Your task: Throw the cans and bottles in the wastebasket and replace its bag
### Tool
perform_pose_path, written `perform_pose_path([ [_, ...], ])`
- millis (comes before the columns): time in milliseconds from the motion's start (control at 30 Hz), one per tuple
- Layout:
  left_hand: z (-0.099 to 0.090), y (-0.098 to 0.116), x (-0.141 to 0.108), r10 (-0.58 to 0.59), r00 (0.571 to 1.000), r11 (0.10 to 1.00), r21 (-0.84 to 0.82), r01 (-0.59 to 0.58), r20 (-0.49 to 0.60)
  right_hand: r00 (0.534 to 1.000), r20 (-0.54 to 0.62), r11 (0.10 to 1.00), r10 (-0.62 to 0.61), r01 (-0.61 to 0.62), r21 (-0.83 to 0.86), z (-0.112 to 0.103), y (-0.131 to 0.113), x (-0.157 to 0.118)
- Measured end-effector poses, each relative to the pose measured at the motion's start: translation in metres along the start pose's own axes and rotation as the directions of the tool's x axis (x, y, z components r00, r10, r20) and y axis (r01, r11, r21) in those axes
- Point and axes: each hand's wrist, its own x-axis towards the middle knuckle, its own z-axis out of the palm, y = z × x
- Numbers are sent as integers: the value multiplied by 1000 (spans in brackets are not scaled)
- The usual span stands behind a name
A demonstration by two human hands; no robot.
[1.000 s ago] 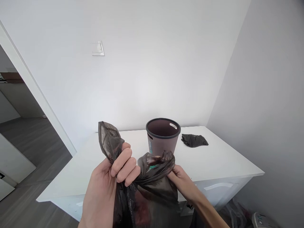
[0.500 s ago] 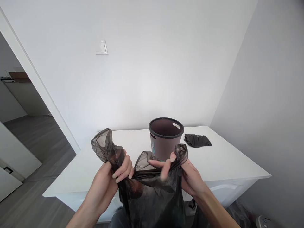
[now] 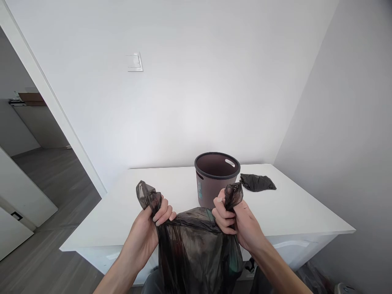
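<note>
A thin black plastic garbage bag (image 3: 196, 253) hangs between my hands in front of the table's near edge. My left hand (image 3: 153, 224) is closed round one side of its mouth, with a bunched end sticking up above the fist. On the other side, my right hand (image 3: 234, 218) grips a second gathered end. Dark reddish and greenish shapes show faintly through the film; I cannot tell what they are. Behind my right hand stands a brown trash can (image 3: 211, 188), upright, with a dark rim and cut-out handles. Nothing shows inside it.
The trash can stands on a white table (image 3: 294, 208). To its right lies a folded black plastic bag (image 3: 257, 182). A light switch (image 3: 134, 62) is on the wall behind. At left is a doorway, with an open white door (image 3: 21, 200).
My right fingers, loose and spread before, have closed round the bag's gathered end. My left hand has come slightly right and the bag's mouth is drawn tighter. The view has shifted slightly.
</note>
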Motion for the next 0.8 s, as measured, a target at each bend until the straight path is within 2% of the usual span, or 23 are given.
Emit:
perform_pose_path([
  [167,12,-7,-2,130,991,952,275,-134,35,999,38,967,20,-10,-254,2,1,-7],
  [267,21,-13,-2,165,982,874,446,-190,95,999,-33,938,15,-26,-344,13,4,-7],
  [367,28,-19,-3,151,985,811,560,-170,81,987,-156,945,48,-95,-313,23,9,-1],
  [467,31,-20,-3,124,991,752,646,-130,54,975,-191,961,111,-155,-231,26,12,5],
  [533,30,-17,-1,112,992,728,675,-118,53,978,-162,962,129,-163,-220,25,9,5],
  [600,26,-12,1,110,992,729,672,-125,65,986,-94,945,137,-159,-287,23,3,3],
  [700,20,-1,4,106,991,768,626,-136,85,986,45,913,163,-133,-385,20,-4,-1],
  [800,21,5,4,73,989,796,589,-137,132,971,148,906,186,-111,-409,18,-4,-2],
])
